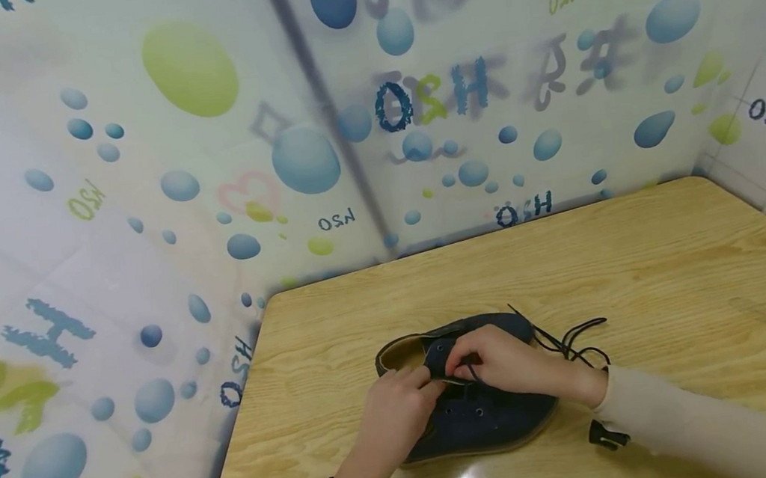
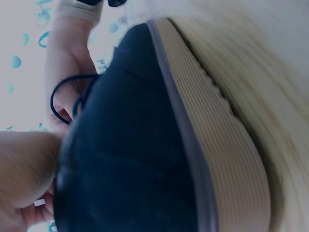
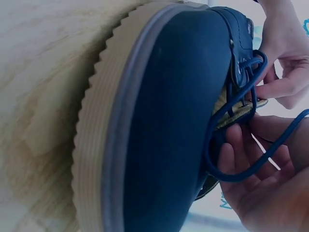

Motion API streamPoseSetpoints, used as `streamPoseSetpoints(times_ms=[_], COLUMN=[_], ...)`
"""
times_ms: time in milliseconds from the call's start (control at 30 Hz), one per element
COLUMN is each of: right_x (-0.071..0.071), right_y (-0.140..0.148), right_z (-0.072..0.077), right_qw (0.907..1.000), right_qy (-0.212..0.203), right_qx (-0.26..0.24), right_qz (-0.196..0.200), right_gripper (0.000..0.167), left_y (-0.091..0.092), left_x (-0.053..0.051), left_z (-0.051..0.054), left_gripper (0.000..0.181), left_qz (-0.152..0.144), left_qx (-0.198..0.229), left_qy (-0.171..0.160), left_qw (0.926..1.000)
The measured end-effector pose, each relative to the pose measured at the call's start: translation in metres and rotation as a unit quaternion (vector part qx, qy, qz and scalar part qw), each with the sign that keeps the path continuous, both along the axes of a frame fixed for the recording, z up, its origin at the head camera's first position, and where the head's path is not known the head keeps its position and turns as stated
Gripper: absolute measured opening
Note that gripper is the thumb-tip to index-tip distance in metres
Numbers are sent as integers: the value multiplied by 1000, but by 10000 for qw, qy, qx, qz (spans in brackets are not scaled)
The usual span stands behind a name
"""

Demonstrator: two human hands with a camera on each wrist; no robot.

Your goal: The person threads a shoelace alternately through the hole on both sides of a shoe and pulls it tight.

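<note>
Dark blue lace-up shoe (image 1: 492,425), with a ribbed tan sole (image 3: 111,111), lies sideways on the wooden table, toe toward the right. Behind its near side shows a tan-lined opening; I cannot tell whether that belongs to a second shoe. My left hand (image 1: 399,406) grips the edge around the tongue and eyelet flap, its fingertips partly hidden. Beside it, my right hand (image 1: 507,360) has its fingers curled at the lacing and pinches a dark blue shoelace (image 3: 241,175). That lace loops over the fingers in the right wrist view. Both hands almost meet over the shoe's middle.
Loose laces (image 1: 569,340) trail past the toe on the right. A black buckle-like piece (image 1: 608,435) hangs by the right sleeve. The wooden table (image 1: 663,284) extends back to printed wall panels (image 1: 449,136) with blue and green drops.
</note>
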State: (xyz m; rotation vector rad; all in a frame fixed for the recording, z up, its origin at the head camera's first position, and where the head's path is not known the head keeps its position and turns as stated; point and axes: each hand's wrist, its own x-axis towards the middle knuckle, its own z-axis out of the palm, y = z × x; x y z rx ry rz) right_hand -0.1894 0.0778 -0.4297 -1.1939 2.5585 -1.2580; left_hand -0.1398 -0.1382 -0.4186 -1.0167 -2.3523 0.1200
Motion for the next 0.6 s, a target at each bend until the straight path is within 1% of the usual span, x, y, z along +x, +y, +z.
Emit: streamPoseSetpoints(times_ms=[67, 200, 233, 300, 467, 533, 600], right_x=[1, 1, 1, 1, 1, 1, 1], right_y=[-2, -4, -4, -5, -6, -6, -5], right_z=[-1, -3, -3, -4, -3, -3, -2], right_qw=[10000, 9999, 9999, 9999, 9997, 9996, 9996], right_qy=[65, 95, 99, 119, 223, 251, 263], right_qx=[32, 52, 65, 79, 67, 52, 49], right_qz=[-8, -56, -70, -96, -123, -110, -91], right_gripper=[13, 13, 13, 13, 13, 13, 13], left_y=[-1, -3, -4, -4, -4, -4, -4], left_x=[-3, -8, -9, -12, -17, -18, -19], left_z=[-1, -3, -3, -5, -7, -7, -6], left_gripper=[10, 5, 4, 9, 22, 23, 22], left_qz=[-218, -610, -694, -830, -1156, -1262, -1331], left_qx=[-275, -514, -517, -511, -383, -356, -382], left_qy=[154, 74, 66, 117, 458, 544, 555], left_qw=[9993, 9968, 9962, 9952, 9915, 9899, 9888])
